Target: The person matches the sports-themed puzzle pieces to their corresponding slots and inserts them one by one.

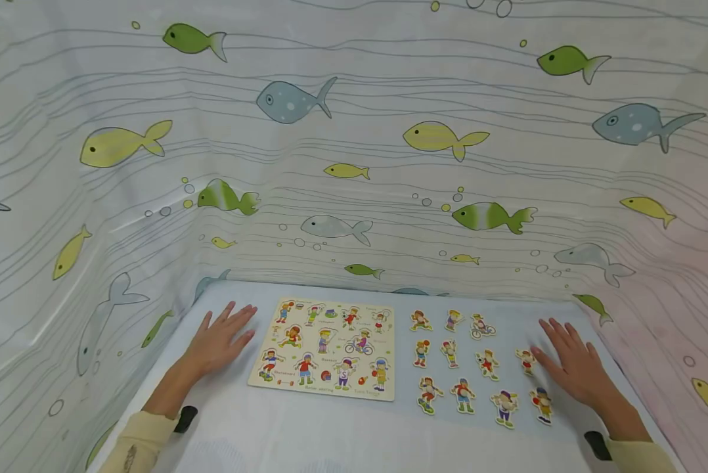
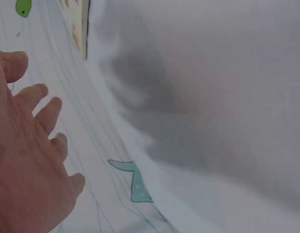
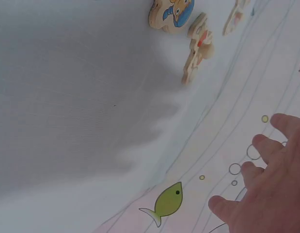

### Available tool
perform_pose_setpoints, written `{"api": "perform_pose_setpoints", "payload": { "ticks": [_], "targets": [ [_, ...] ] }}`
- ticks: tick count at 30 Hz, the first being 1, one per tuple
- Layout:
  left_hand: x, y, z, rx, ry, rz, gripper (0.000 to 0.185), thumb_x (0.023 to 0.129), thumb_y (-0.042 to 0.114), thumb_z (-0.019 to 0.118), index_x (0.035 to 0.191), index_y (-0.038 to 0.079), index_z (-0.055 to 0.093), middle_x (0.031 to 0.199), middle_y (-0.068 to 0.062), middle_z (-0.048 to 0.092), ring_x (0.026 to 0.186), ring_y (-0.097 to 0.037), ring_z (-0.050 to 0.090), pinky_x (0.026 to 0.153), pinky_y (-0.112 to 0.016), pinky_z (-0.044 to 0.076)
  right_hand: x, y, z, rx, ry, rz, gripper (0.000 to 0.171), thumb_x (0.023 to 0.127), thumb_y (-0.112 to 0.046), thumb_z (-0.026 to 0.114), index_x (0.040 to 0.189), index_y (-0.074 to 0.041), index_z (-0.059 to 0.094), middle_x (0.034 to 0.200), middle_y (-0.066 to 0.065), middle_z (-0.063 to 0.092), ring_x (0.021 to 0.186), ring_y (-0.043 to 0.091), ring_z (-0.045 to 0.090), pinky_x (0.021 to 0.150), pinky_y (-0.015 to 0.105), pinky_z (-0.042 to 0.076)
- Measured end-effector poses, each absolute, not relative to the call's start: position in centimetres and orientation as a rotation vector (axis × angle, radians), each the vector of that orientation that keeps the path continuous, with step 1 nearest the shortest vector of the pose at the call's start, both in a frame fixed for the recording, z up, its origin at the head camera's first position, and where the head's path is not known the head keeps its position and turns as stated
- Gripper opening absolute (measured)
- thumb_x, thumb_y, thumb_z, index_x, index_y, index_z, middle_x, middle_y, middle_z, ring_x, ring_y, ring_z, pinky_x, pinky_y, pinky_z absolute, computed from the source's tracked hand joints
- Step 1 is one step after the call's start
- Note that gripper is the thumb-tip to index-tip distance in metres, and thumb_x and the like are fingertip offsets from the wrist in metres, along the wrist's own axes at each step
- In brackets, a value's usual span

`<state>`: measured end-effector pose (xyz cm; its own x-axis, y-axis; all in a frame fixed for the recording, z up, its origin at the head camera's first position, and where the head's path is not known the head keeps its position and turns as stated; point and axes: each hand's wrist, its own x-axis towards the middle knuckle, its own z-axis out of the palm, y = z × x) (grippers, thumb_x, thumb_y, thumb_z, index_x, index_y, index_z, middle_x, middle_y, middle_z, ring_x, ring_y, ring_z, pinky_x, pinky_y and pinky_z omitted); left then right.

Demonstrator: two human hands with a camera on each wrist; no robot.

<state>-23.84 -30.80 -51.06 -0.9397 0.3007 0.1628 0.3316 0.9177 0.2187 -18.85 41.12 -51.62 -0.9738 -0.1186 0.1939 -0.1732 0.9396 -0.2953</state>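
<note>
left wrist view crops most of the puzzle board [image 2: 77, 19].

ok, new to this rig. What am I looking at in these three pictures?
No machine here: just a person's bare left hand and right hand, fingers spread. The wide picture comes from a camera on the head, looking forward and down. The other two come from wrist cameras, one per hand.

On the pale table lies a board with pictures of children playing sports. To its right are loose cut-out pieces, eleven in all. A fish-patterned sheet hangs behind. Neither hand holds anything; the right thumb is close to one piece.
</note>
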Motion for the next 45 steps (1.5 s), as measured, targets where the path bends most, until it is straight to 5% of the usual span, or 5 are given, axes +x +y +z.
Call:
{"api": "perform_pose_setpoints", "payload": {
  "ticks": [9, 23, 45],
  "targets": [
    [-24.9, -30.0, -51.2, -0.605, -2.927, -0.479, 0.045, 0.099, 0.032, 0.058, 0.139, 0.013, 0.058, 0.145, -0.011, 0.051, 0.144, -0.043, 0.024, 0.109, -0.071, 0.009, -18.3, 41.6, -51.8, 0.208, -2.922, 0.462, 0.072, 0.101, -0.042, 0.051, 0.157, -0.008, 0.021, 0.156, 0.029, 0.021, 0.146, 0.047, 0.002, 0.099, 0.082, 0.006],
    [-25.8, -29.9, -52.3, -0.65, -3.087, -0.5, 0.047, 0.1, 0.039, 0.055, 0.141, 0.018, 0.057, 0.148, -0.01, 0.048, 0.145, -0.044, 0.018, 0.11, -0.071, 0.004, -17.8, 41.6, -51.8, 0.216, -2.917, 0.47, 0.072, 0.1, -0.041, 0.052, 0.156, -0.007, 0.023, 0.155, 0.03, 0.023, 0.146, 0.048, 0.004, 0.099, 0.082, 0.005],
    [-25.8, -29.7, -52.5, -0.721, -3.064, -0.595, 0.043, 0.099, 0.032, 0.059, 0.139, 0.015, 0.059, 0.144, -0.018, 0.05, 0.139, -0.052, 0.028, 0.103, -0.077, 0.015, -17.6, 41.2, -52.1, 0.184, -2.964, 0.463, 0.073, 0.1, -0.046, 0.051, 0.156, -0.008, 0.022, 0.156, 0.029, 0.021, 0.145, 0.048, 0.004, 0.099, 0.082, 0.005]
  ]
}}
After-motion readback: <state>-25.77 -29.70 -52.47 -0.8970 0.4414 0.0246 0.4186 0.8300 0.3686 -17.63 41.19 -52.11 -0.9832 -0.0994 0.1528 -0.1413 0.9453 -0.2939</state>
